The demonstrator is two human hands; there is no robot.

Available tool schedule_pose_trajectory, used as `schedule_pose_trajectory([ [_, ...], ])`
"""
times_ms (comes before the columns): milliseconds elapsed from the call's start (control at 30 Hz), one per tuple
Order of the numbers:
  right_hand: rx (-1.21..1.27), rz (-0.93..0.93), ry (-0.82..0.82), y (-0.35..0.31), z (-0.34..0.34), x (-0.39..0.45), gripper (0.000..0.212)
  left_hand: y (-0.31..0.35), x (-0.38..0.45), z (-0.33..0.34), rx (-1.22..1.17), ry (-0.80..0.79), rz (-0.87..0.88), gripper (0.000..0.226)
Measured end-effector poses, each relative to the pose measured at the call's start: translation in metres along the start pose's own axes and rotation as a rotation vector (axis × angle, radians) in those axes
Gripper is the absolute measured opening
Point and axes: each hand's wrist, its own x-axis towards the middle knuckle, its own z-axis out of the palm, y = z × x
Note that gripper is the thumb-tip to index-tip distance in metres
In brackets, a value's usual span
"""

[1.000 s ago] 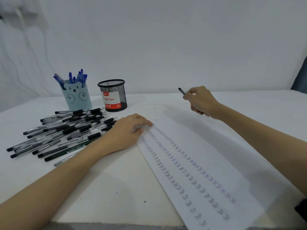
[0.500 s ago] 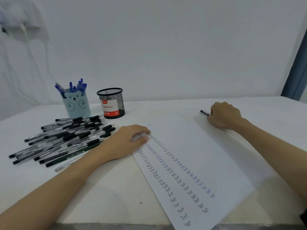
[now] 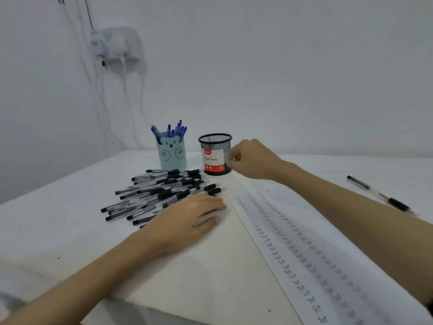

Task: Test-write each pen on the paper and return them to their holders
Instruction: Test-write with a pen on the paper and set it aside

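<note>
**Inspector:** Report what is worn on the left hand [image 3: 187,219] and its forearm.

**Assistant:** Nothing. Bare from fingertips to the frame's lower left edge; no sleeve, ring or band visible.

**Inspector:** And the right hand [image 3: 253,160]?

**Assistant:** Likewise bare, wrist and forearm uncovered along the whole visible length. At the far right edge, low down, a small dark patch meets the arm. Possibly a sleeve cuff, but too little shows to confirm.

**Inspector:** Nails?

**Assistant:** Too blurred to judge.
</note>
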Motion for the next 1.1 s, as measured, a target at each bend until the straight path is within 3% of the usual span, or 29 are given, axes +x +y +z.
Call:
schedule_pose_trajectory([
  [133,0.031,-0.150,-0.134,-0.043,0.033,0.020,0.026,-0.021,-0.021,-0.005,-0.001,0.070,-0.053,0.046],
  [300,-0.003,-0.190,-0.258,-0.060,0.060,0.026,0.033,-0.028,-0.028,-0.003,-0.102,0.111,-0.056,0.051],
  [733,0.097,-0.156,-0.285,-0.060,0.063,0.024,0.012,-0.029,-0.029,-0.001,-0.120,0.122,-0.090,0.046],
  [1000,0.060,-0.008,-0.178,-0.033,0.006,0.013,0.013,-0.027,-0.028,-0.005,-0.053,0.100,-0.100,0.049],
  [1100,0.252,0.166,-0.150,-0.002,-0.026,-0.005,0.019,-0.017,-0.020,-0.009,-0.012,0.089,-0.070,0.050],
])
